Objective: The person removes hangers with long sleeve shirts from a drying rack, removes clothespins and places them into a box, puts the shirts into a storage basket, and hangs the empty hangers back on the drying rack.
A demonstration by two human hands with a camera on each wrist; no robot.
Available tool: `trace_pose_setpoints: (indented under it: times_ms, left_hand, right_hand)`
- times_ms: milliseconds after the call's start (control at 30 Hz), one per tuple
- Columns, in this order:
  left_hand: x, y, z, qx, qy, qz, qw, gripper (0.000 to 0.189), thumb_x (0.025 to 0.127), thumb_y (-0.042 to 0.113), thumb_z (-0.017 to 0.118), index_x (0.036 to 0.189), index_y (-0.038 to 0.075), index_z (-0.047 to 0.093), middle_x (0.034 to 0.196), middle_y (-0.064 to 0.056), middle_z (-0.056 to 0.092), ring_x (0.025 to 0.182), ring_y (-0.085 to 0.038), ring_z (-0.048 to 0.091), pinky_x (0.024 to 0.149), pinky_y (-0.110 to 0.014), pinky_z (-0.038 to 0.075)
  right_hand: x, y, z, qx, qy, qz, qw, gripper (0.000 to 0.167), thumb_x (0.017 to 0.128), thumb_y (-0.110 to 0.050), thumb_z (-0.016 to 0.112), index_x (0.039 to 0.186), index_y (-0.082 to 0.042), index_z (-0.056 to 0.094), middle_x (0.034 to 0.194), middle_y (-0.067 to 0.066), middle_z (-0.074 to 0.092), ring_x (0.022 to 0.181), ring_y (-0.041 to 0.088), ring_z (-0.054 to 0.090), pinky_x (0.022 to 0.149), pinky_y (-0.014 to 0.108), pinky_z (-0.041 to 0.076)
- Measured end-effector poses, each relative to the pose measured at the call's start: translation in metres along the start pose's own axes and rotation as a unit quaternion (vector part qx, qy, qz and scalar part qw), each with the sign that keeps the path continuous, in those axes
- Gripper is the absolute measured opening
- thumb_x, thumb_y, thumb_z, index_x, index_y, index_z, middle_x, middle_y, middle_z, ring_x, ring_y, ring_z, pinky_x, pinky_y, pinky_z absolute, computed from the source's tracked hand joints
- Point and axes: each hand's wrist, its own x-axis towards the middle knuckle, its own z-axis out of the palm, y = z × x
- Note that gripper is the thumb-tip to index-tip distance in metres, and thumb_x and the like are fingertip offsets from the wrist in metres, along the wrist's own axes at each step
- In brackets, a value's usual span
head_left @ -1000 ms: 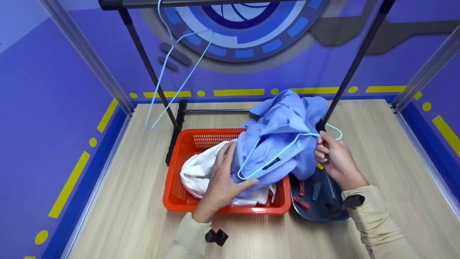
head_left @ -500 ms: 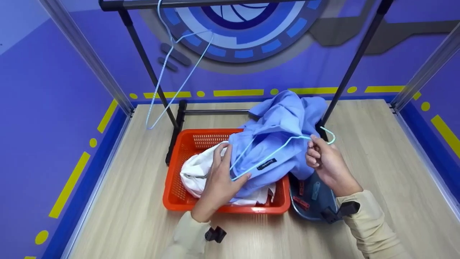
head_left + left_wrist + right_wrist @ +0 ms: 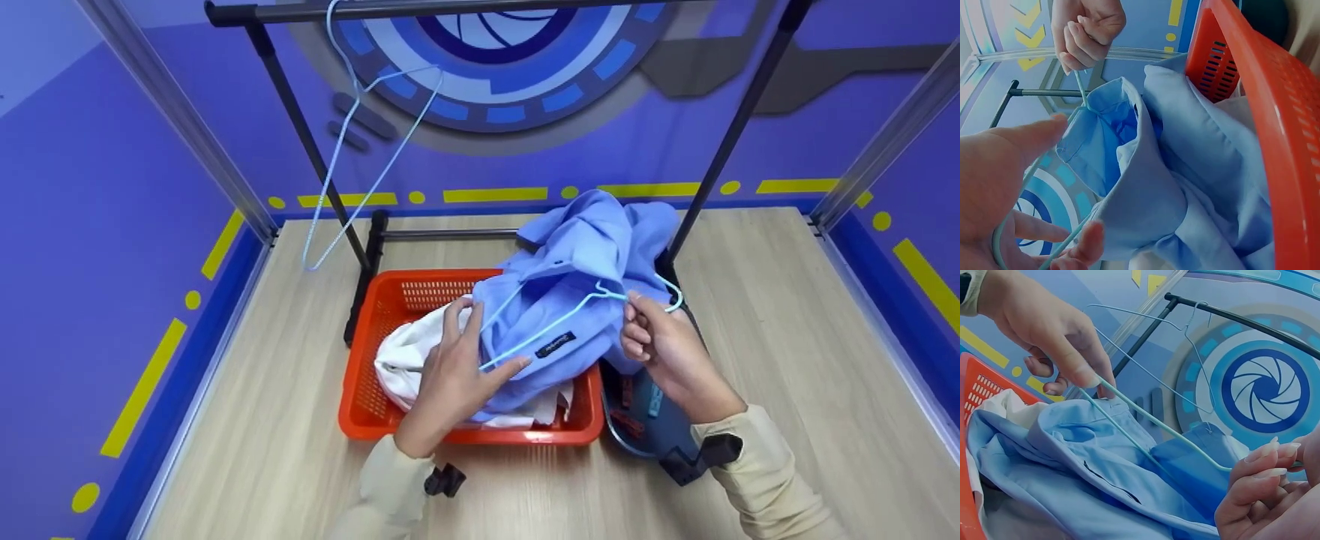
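My right hand (image 3: 667, 349) pinches a light blue wire hanger (image 3: 598, 295) at its neck, below the hook. The far end of that hanger runs into my left hand (image 3: 454, 367); the left wrist view shows its loop between the thumb and the bent fingers (image 3: 1090, 239). A blue collared shirt (image 3: 592, 232) lies bunched under the hanger, its black label (image 3: 555, 345) facing up. Part of the wire crosses the open collar (image 3: 1140, 163), seen beside the left hand in the left wrist view.
Below the shirt is a red basket (image 3: 517, 435) holding a white cloth (image 3: 405, 352). Right of it stands a dark tray (image 3: 634, 444) with several clothespins (image 3: 654, 401), partly covered by shirt and hand. A second hanger (image 3: 363, 91) hangs from the black rack bar (image 3: 480, 7).
My right hand has moved left and slightly down, sliding the hanger toward my left hand, which has hardly moved. The hanger's end, visible a second ago, is now behind the left hand.
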Motion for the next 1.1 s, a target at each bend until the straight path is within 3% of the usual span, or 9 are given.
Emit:
trace_pose_setpoints:
  times_ms: [200,400,667,933,1100]
  left_hand:
    - [0.001,-0.004,-0.002,0.025,0.015,0.019,0.9994,0.087,0.082,0.067,0.059,0.144,0.007,0.044,0.152,-0.008,0.03,0.092,-0.026,0.06,0.078,-0.038,0.051]
    - [0.001,-0.007,-0.005,0.008,0.029,0.031,0.9991,0.073,0.085,0.064,0.057,0.131,0.009,0.058,0.149,-0.007,0.033,0.101,-0.024,0.06,0.082,-0.038,0.051]
    - [-0.001,-0.013,-0.007,-0.021,0.048,0.05,0.9974,0.062,0.086,0.057,0.062,0.121,0.006,0.065,0.141,-0.006,0.041,0.08,-0.02,0.062,0.067,-0.023,0.051]
    - [-0.004,-0.015,-0.012,-0.034,0.053,0.057,0.9964,0.06,0.086,0.054,0.064,0.123,0.007,0.065,0.131,-0.006,0.046,0.086,-0.022,0.063,0.068,-0.022,0.049]
    - [-0.008,-0.016,-0.017,-0.036,0.046,0.052,0.9969,0.059,0.086,0.053,0.065,0.127,0.011,0.062,0.125,-0.005,0.052,0.101,-0.024,0.061,0.084,-0.032,0.054]
  right_hand:
    - [-0.002,0.0,0.004,-0.004,-0.004,-0.005,1.0,0.037,0.104,-0.021,0.039,0.069,-0.01,0.048,0.05,-0.008,0.033,0.042,0.005,0.033,0.044,0.018,0.023]
    - [-0.002,-0.002,0.007,-0.012,0.002,-0.022,0.9997,0.036,0.102,-0.022,0.045,0.069,-0.008,0.048,0.051,-0.007,0.034,0.043,0.006,0.034,0.044,0.019,0.023]
    - [0.003,-0.001,0.003,-0.081,-0.021,-0.048,0.9954,0.035,0.095,-0.018,0.061,0.068,-0.013,0.039,0.055,-0.005,0.034,0.045,0.007,0.035,0.047,0.024,0.022]
    - [0.012,0.005,-0.015,-0.125,-0.024,-0.033,0.9913,0.025,0.094,-0.015,0.062,0.072,-0.014,0.05,0.056,-0.005,0.038,0.047,0.008,0.038,0.047,0.022,0.026]
    - [0.015,0.008,-0.021,-0.12,0.006,-0.026,0.9924,0.019,0.093,-0.013,0.062,0.077,-0.015,0.053,0.056,-0.006,0.038,0.047,0.008,0.038,0.048,0.022,0.025]
